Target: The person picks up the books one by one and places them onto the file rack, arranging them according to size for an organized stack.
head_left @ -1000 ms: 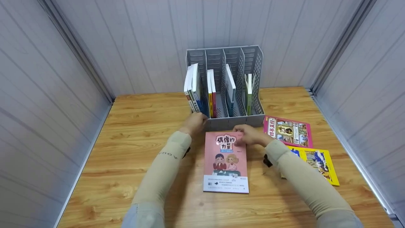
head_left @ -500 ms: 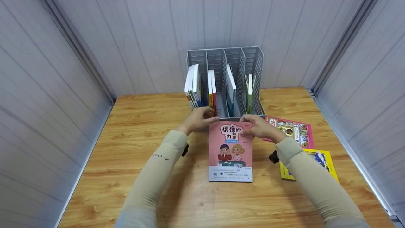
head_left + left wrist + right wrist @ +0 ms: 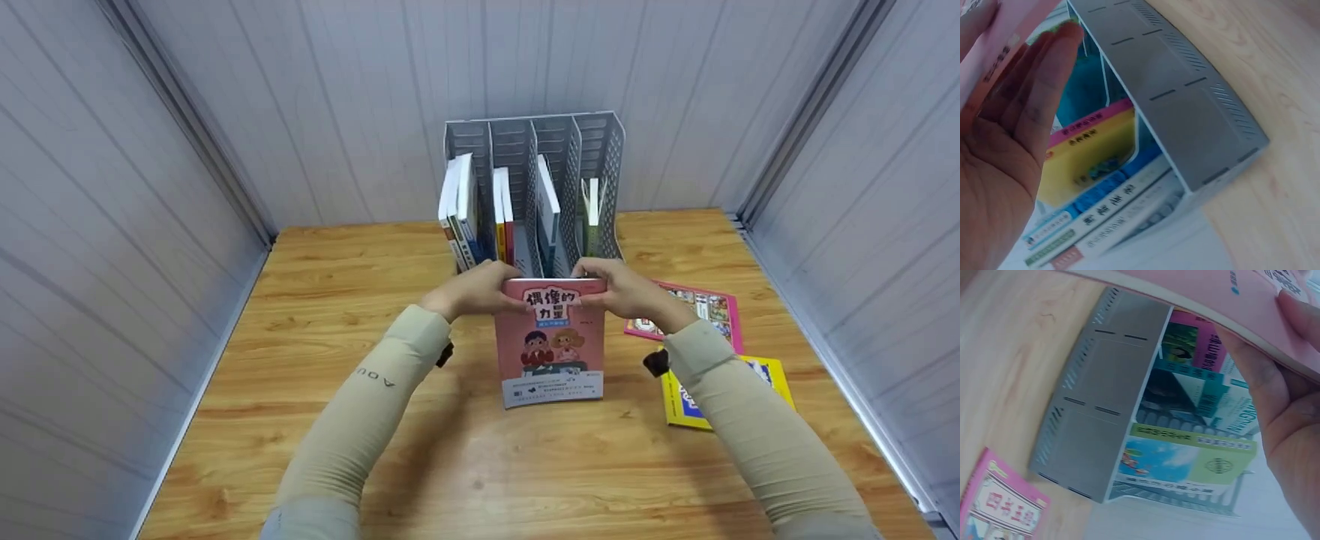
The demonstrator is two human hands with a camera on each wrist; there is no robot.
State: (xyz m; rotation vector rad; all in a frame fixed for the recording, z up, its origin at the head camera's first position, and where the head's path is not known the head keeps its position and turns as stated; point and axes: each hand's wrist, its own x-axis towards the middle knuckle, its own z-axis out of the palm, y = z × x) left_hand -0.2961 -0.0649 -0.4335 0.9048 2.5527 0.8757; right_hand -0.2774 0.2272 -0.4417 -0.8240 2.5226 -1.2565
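A pink book [image 3: 551, 345] with two cartoon children on its cover is held tilted up in front of the file rack. My left hand [image 3: 480, 289] grips its upper left corner, thumb across the cover and fingers behind. At the upper right corner my right hand [image 3: 621, 291] holds it the same way. Just behind stands the grey four-slot rack [image 3: 1179, 95], its front partly hidden by the book and hands. Upright in its slots are white books [image 3: 459, 206], a yellow and a pink book [image 3: 502, 214], a teal book [image 3: 548, 202] and a green book [image 3: 1185, 458].
Right of the rack a pink-edged comic book [image 3: 697, 311] lies flat on the wooden table [image 3: 352, 300]. A yellow book [image 3: 686, 405] lies nearer, partly under the right forearm. Panelled walls [image 3: 360, 105] enclose the table at the back and both sides.
The pink book has come off the table, its top edge raised toward the rack. My left hand has moved from the rack's front corner onto the book; my right hand keeps its hold.
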